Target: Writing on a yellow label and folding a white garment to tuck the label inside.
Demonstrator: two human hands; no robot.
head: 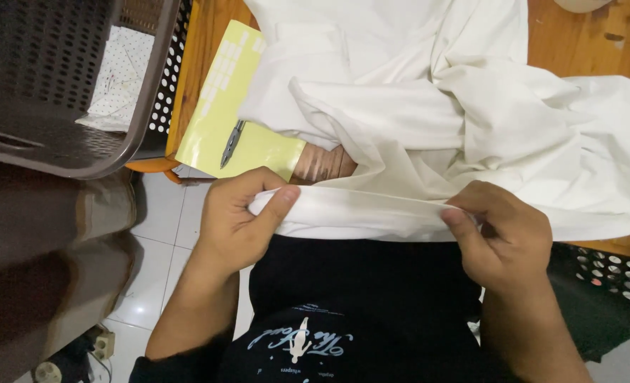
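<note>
A white garment [428,99] lies bunched over a wooden table [577,42]. Its near hem [361,209] is stretched flat between my two hands at the table's front edge. My left hand [240,220] pinches the hem's left end between thumb and fingers. On the hem's right end, my right hand [503,237] grips with the thumb on top. Below the hem I see my black shirt with a pale print [343,312].
A yellow sheet [222,106] with a small metal tool [232,142] on it lies at the table's left, partly under the cloth. A brown perforated basket [59,78] stands at left over white floor tiles [159,248]. Another perforated basket [616,273] sits at right.
</note>
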